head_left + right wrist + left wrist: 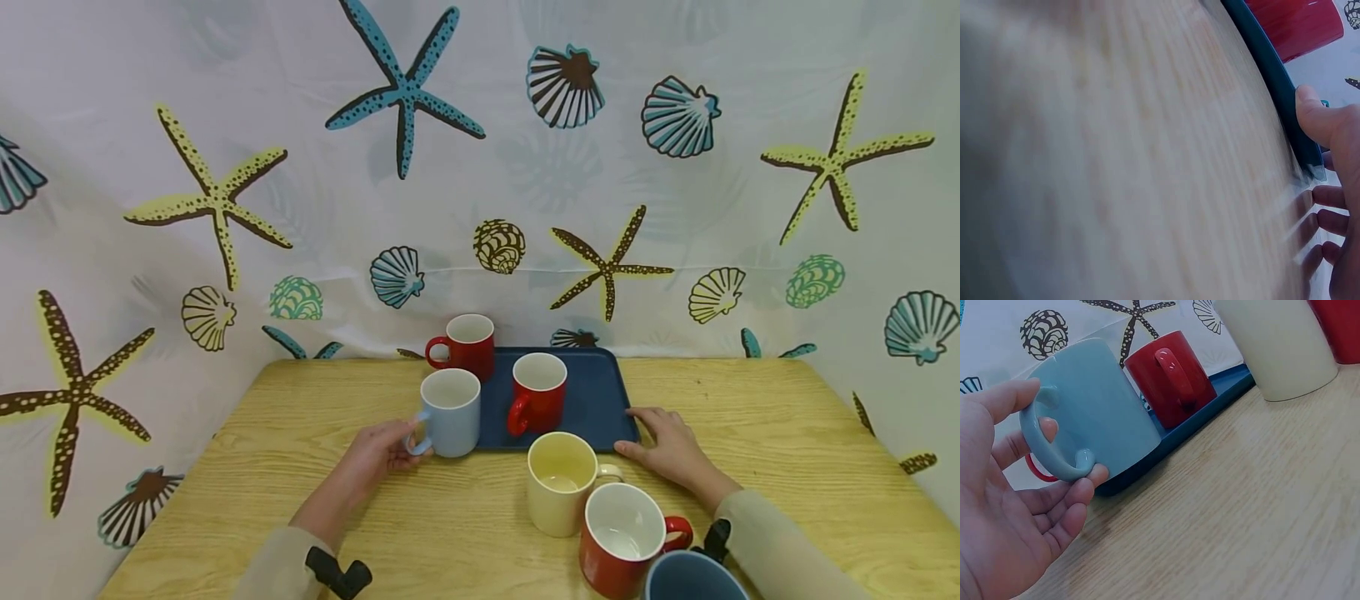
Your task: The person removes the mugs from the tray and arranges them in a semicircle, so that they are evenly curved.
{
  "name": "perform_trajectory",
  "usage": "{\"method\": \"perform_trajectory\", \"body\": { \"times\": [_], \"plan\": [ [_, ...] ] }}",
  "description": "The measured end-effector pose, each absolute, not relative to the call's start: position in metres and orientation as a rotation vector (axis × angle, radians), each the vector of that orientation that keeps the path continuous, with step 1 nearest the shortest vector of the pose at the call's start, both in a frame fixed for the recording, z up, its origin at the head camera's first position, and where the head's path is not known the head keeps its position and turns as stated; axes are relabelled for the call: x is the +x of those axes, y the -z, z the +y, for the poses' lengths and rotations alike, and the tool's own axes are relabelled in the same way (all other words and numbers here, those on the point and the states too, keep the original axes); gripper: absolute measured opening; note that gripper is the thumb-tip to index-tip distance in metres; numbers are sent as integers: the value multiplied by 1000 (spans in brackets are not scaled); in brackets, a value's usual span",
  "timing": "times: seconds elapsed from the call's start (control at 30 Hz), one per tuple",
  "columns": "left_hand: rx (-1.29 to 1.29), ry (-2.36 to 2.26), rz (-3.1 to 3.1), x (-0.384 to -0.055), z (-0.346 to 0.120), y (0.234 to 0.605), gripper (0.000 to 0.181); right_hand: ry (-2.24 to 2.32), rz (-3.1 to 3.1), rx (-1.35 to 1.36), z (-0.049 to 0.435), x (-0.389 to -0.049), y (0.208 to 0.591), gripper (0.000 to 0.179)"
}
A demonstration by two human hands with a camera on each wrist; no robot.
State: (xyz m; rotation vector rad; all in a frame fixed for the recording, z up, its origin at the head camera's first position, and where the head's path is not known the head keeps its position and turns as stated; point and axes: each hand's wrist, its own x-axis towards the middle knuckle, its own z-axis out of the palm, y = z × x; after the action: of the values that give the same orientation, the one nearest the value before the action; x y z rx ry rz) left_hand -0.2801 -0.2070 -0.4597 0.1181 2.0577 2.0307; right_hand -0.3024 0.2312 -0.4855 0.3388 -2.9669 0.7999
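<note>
My left hand (375, 454) pinches the handle of a light blue mug (459, 425), thumb above and fingers around the handle in the left wrist view. The mug is upright at the front left corner of a dark blue tray (592, 392); I cannot tell whether its base touches the tray. One red mug (546, 408) stands on the tray, handle toward the front, and another red mug (480, 354) is behind the light blue one at the back left. At the tray's front right corner, my right hand (669, 450) holds the rim with thumb and fingers.
In front of the tray stand a pale yellow mug (553, 500), a red mug with a white inside (611, 567) and a blue mug (693, 579), cut off by the frame's bottom. The wooden table (450, 533) ends at a patterned curtain (480, 192).
</note>
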Motion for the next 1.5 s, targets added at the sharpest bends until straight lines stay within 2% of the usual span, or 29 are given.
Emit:
{"method": "perform_trajectory", "body": {
  "times": [0.33,0.73,1.5],
  "plan": [
    [159,-2054,2021,-266,-209,460,34,-809,-2966,350,231,-303,484,72],
    [77,-2083,2038,-246,-200,461,33,-819,-2958,356,231,-302,487,73],
    [281,-2063,1973,-222,-184,469,31,-847,-2975,328,232,-303,487,75]
  ]
}}
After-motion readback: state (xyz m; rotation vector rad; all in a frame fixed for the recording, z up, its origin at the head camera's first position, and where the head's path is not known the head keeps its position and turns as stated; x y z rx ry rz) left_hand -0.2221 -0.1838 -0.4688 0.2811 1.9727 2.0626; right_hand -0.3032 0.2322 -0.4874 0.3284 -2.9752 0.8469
